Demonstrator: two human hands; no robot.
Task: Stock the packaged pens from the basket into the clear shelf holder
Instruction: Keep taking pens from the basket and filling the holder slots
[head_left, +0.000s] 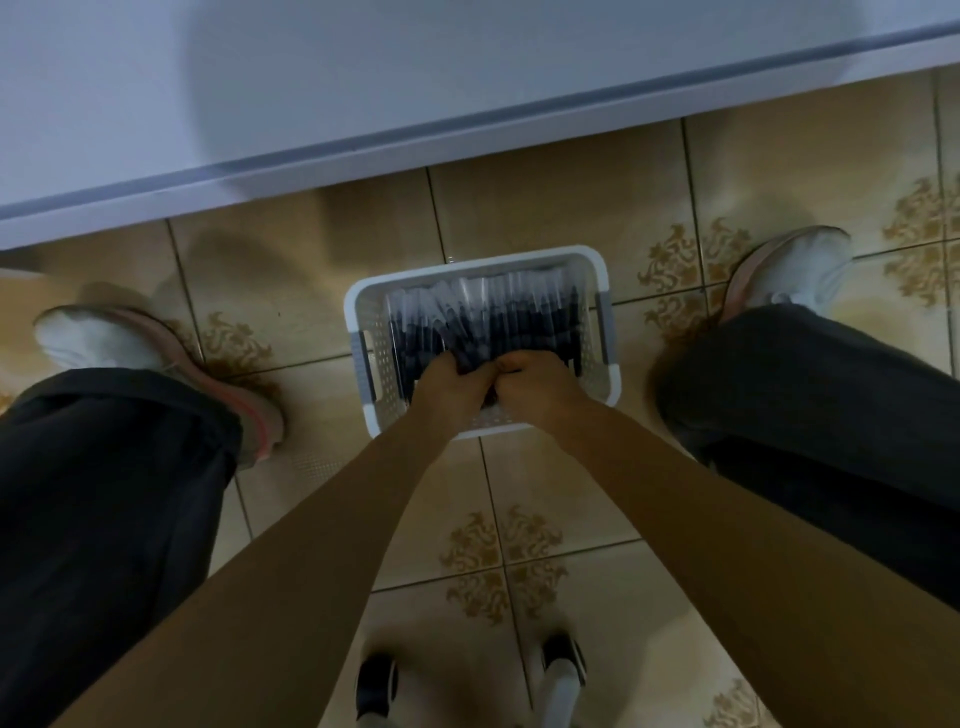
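- Head view: the basket (470, 266) sits on the tiled floor (545, 467) at 12 o'clock from my forearms, just short of the grey shelf (467, 62) edge.
- The pens (498, 312) fill it, dark barrels in clear sleeves. Their long axes run 12 to 6, with the near ends toward me.
- My left hand (447, 382) and right hand (530, 382) are side by side and seem to touch. Both are curled tight round a bunch of pens at the 6 o'clock ends. I cannot tell how many I hold.
- Neither hand is nearer; both reach equally far.
- The clear holder is out of view. I judge it lies up past the shelf edge at 12 o'clock, so the bunch must rise and go forward along its own axis.
- The basket looks full, so I judge the stocking is barely begun.
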